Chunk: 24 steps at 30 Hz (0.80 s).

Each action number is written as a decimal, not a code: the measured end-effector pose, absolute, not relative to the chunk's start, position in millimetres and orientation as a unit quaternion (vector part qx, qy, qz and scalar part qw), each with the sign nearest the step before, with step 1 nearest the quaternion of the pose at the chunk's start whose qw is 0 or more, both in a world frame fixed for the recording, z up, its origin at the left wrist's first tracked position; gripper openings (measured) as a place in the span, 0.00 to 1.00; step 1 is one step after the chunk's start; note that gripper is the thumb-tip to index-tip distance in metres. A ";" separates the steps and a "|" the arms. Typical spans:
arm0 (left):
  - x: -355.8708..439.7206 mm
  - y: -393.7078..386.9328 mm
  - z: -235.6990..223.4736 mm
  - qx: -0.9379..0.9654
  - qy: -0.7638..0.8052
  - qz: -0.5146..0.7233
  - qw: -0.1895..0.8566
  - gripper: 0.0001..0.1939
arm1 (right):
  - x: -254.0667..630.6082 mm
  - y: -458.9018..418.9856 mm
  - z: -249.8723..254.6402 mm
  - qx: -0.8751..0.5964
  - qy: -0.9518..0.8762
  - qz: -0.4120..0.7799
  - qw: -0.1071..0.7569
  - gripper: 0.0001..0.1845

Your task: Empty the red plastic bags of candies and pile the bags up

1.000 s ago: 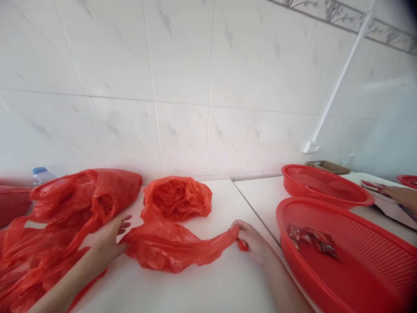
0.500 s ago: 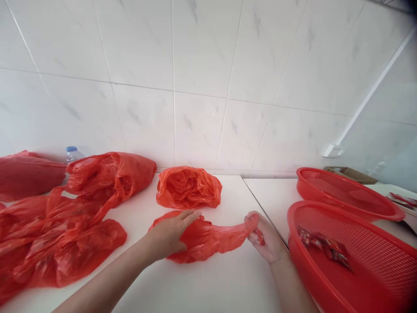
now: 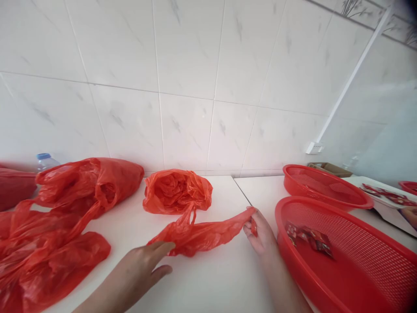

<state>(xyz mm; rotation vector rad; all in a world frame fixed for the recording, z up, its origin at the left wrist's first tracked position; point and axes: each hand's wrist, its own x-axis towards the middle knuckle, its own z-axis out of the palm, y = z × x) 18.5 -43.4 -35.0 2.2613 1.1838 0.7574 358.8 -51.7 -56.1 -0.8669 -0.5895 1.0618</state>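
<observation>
A thin red plastic bag [image 3: 208, 234] stretches sideways between my hands, just above or on the white table. My right hand [image 3: 259, 232] is closed around its right end, and a bit of red film pokes out between the fingers. At the left end is my left hand [image 3: 146, 265], fingertips touching the bag's edge, with thumb and fingers apart. Beyond them sits a bundled red plastic bag [image 3: 177, 191], stuffed with crumpled film; the handle loops of the stretched bag reach up to it.
Several red bags [image 3: 58, 248] pile up at left, with a blue-capped bottle [image 3: 45, 161] behind. On the right stand a red basket [image 3: 286, 261] holding small wrapped packets [image 3: 309, 239] and a second red basket [image 3: 329, 191]. Another person's hand [image 3: 410, 215] shows near a white tray [image 3: 361, 184].
My left hand has drawn back down and left from the top of the bag to its edge. The bag is now narrower and more stretched out. The view has turned right.
</observation>
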 end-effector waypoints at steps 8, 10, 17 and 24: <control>32.8 -36.4 -33.6 0.717 0.528 0.231 0.392 0.42 | 351.0 -61.8 -46.7 -0.328 -0.317 0.554 0.696 0.10; 44.2 -30.2 -28.1 0.741 0.519 0.235 0.356 0.37 | 350.3 -64.3 -46.3 -0.322 -0.335 0.556 0.689 0.11; 85.0 -23.0 -20.3 0.756 0.490 0.312 0.302 0.10 | 353.9 -72.6 -35.1 -0.296 -0.389 0.532 0.691 0.22; 69.2 -15.6 -13.5 0.613 0.460 0.471 0.436 0.12 | 355.9 -72.0 -31.6 -0.346 -0.400 0.511 0.678 0.19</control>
